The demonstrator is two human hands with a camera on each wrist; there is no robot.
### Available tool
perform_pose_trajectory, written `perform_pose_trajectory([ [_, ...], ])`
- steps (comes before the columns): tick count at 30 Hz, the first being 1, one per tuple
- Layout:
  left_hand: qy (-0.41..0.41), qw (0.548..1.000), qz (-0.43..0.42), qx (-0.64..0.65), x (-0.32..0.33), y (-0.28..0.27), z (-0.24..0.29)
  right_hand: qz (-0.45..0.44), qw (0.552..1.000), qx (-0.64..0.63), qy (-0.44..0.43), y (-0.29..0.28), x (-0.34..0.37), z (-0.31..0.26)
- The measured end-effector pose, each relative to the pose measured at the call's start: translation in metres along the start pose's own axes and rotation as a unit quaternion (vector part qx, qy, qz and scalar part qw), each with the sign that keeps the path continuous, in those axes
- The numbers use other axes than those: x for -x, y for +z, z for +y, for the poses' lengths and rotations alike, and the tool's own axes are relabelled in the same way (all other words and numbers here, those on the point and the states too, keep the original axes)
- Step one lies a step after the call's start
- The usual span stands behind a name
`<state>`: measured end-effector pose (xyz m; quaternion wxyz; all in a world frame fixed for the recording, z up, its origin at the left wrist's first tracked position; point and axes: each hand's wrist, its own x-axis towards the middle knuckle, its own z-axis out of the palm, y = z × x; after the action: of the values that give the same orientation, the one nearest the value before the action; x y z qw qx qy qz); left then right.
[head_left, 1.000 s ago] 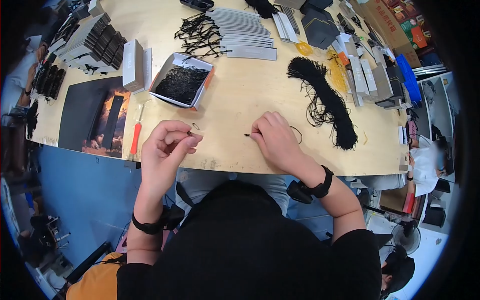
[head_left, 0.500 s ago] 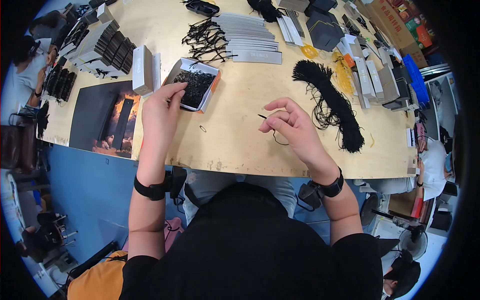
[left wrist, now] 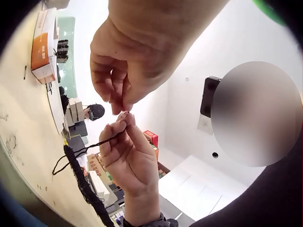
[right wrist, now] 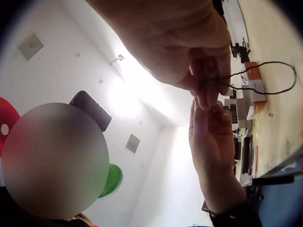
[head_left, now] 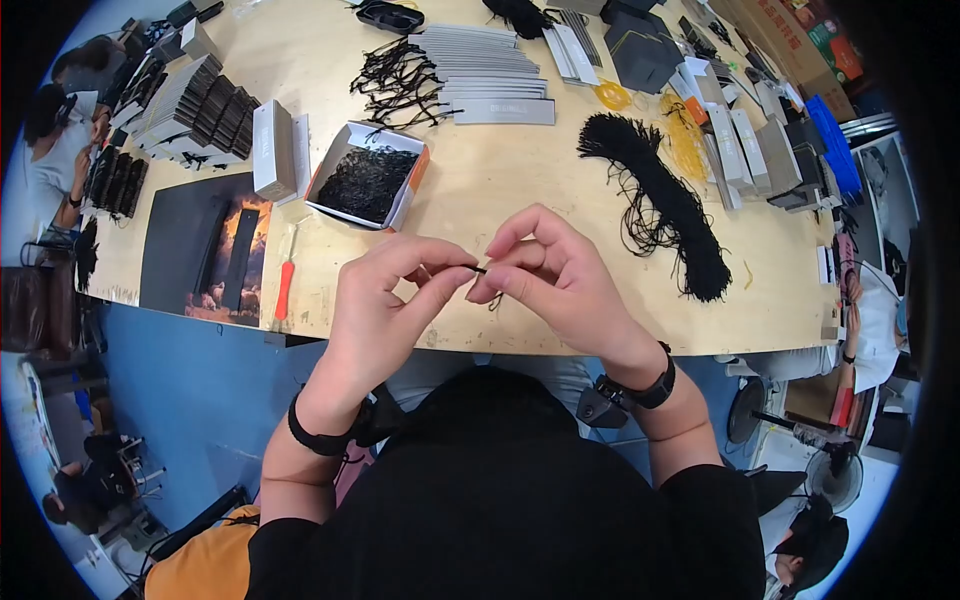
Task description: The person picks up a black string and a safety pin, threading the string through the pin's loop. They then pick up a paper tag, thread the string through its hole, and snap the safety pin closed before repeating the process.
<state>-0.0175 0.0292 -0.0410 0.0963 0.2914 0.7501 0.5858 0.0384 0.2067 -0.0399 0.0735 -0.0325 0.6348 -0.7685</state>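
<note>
Both hands meet fingertip to fingertip over the front of the table. My right hand (head_left: 565, 285) pinches a thin black cord (right wrist: 284, 64), whose loop hangs out behind the fingers in both wrist views. The cord's short dark tip (head_left: 479, 269) points toward my left hand (head_left: 385, 300). The left thumb and index finger pinch at that tip; I cannot tell whether they hold the cord's end or another small dark piece. Left of the hands stands an open white and orange box (head_left: 416, 180), filled with small black tangled pieces (head_left: 365, 186).
A thick bundle of black cord (head_left: 665, 205) lies to the right. Grey strips with black tassels (head_left: 495, 75) are fanned out at the back. A red-handled tool (head_left: 284, 290) and a dark picture sheet (head_left: 175, 250) lie left. Grey boxes (head_left: 272, 150) stand behind.
My left hand dipped to the box of black pieces, then came right and down to the right hand. The right hand has shifted left with the cord, and the fingertips now meet.
</note>
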Motion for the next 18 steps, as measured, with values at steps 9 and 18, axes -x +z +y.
perform_pose_trajectory([
  [9, 0.079, 0.988, 0.026, -0.128, 0.005, -0.009, 0.008, 0.000, 0.996, 0.078, 0.050, 0.011, -0.005, -0.003],
  [18, 0.094, 0.915, -0.020, -0.391, 0.018, -0.034, -0.050, 0.069, 0.995, 0.064, 0.013, 0.007, -0.005, 0.007],
])
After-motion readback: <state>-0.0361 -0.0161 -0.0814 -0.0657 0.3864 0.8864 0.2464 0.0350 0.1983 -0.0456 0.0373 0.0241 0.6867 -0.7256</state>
